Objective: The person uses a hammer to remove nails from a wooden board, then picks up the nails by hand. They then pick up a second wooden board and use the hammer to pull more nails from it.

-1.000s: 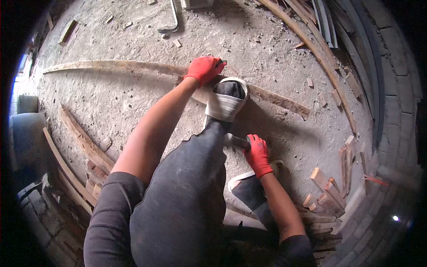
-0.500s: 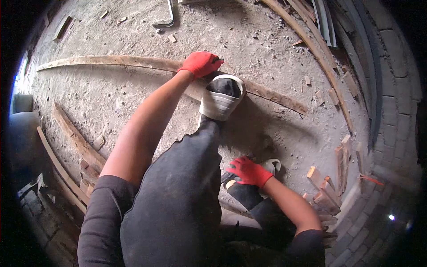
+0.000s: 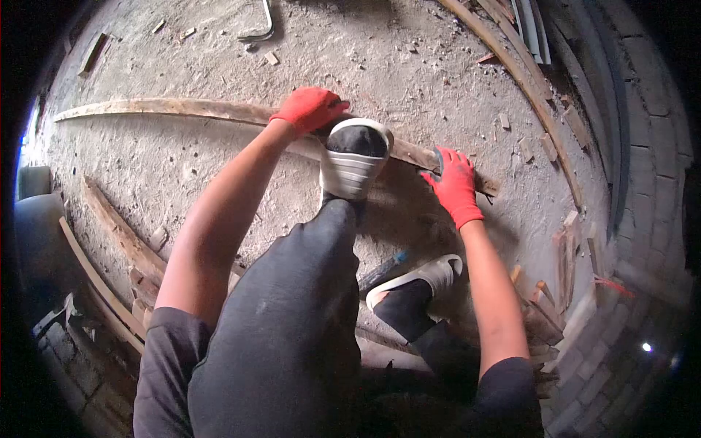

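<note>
A long, curved wooden plank (image 3: 175,107) runs across the floor under my raised foot in a white sandal (image 3: 354,171). My left hand (image 3: 310,109), in a red glove, is closed around the plank just left of that foot. Near the plank's right end, my right hand (image 3: 454,182) lies over it in a matching glove with dark fingertips, thumb along the near side and fingers across the top. Beside my other white sandal (image 3: 440,274) lies a dark, slim object with a blue end (image 3: 383,270), partly hidden by my leg.
Past the plank lies a bent metal bar (image 3: 264,22). A long curved strip of wood (image 3: 511,69) and several offcuts line the right side, near a block wall (image 3: 650,175). More rough boards (image 3: 124,226) and a blue drum (image 3: 40,226) are at left.
My right hand has moved from beside the lower sandal up and right onto the plank's right end. The dark object with the blue end now shows. My left hand stays on the plank.
</note>
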Demonstrator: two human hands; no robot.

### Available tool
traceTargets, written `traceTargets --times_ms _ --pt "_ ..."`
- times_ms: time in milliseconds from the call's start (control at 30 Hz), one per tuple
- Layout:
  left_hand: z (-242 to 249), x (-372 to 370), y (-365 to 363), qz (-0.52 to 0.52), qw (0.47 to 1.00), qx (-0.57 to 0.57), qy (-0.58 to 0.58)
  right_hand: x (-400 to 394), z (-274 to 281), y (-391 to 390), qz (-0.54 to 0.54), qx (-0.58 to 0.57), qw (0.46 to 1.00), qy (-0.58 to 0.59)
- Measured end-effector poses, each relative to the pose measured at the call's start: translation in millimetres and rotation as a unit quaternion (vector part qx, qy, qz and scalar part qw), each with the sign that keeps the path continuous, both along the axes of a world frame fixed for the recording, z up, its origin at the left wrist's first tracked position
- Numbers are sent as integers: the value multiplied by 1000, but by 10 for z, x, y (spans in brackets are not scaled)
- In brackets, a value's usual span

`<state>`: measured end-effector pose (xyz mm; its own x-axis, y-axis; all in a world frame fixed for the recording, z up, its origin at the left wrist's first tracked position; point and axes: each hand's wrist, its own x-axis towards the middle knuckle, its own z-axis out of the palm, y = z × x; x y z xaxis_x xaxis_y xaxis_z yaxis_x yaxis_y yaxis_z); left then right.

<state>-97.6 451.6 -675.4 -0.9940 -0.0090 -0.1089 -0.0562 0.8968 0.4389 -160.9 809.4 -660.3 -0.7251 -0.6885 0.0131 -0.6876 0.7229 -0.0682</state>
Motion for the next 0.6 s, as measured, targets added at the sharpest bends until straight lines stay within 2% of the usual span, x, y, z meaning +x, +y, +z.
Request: traceTargets --times_ms 67,233,300,600 --pt "-77 44 25 25 997 -52 58 22 41 -31 -4 1 1000 -14" --pt "15 83 138 109 989 -41 88 154 80 -51 -13 -6 1000 -16" --pt "33 134 186 158 983 -45 86 265 96 -80 -35 49 998 -15" --pt "-67 162 103 101 991 -45 70 502 91 -26 -69 -10 997 -23"
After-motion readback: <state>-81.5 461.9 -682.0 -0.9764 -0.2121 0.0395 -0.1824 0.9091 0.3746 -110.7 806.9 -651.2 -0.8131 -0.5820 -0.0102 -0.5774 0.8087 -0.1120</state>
